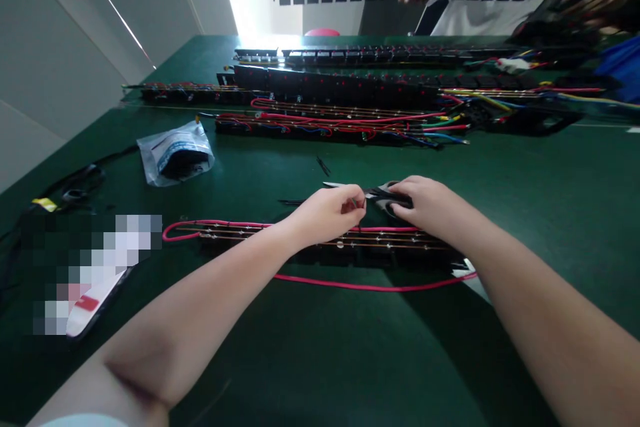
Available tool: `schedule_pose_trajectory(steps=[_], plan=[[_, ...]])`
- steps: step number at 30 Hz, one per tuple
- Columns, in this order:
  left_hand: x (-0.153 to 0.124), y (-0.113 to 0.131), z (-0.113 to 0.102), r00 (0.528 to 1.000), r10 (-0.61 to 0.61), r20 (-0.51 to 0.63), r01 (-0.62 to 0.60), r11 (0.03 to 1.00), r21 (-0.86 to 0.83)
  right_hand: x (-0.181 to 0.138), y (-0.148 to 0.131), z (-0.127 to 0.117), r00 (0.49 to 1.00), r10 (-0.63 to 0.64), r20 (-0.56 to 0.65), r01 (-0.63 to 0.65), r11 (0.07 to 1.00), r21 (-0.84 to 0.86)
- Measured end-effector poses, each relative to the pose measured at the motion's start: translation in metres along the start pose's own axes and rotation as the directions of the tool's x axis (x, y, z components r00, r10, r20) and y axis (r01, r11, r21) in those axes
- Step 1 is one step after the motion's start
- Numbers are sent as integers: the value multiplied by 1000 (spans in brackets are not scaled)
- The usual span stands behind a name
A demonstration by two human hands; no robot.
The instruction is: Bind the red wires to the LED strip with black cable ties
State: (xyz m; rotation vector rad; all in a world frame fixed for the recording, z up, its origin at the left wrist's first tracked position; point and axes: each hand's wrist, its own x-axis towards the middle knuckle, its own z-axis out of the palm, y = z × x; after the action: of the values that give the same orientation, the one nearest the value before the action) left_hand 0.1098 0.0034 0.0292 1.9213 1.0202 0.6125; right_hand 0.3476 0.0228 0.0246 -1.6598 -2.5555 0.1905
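My left hand is closed in a pinch just above the black strip assembly on the table. What its fingertips hold is too small to make out. To its right, my right hand has its fingers around the handles of the scissors. A silvery blade tip shows beyond my left hand. Copper-coloured rods run along the assembly, with a red cable looping around its left end and along its near side. Thin black strips lie partly behind my left hand.
Several wired black assemblies lie across the back of the green table. A clear plastic bag and a partly blurred pale object are at left. Thin black pieces lie mid-table. Opposite, a person holds another assembly.
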Motion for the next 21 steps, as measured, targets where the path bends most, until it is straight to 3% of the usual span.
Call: schedule_pose_trajectory(steps=[5, 9, 14, 19, 21], plan=[[-1, 0, 1, 999, -7, -40, 7, 1000, -3, -6, -2, -3, 992, 119, -36, -121, 990, -76], [0, -2, 0, 996, -13, -92, 11, 1000, -21, -14, 15, -11, 979, 201, -32, -203, 977, -72], [2, -7, 0, 993, -10, -120, 3, 998, -58, -28, 35, -32, 962, 253, 107, -256, 967, 13], [4, -9, 0, 992, -12, -129, 3, 997, -72, -44, 35, -58, 924, 296, 244, -319, 946, 58], [4, -8, 0, 991, -22, -132, 12, 997, -74, -51, 34, -66, 888, 280, 364, -335, 937, 97]])
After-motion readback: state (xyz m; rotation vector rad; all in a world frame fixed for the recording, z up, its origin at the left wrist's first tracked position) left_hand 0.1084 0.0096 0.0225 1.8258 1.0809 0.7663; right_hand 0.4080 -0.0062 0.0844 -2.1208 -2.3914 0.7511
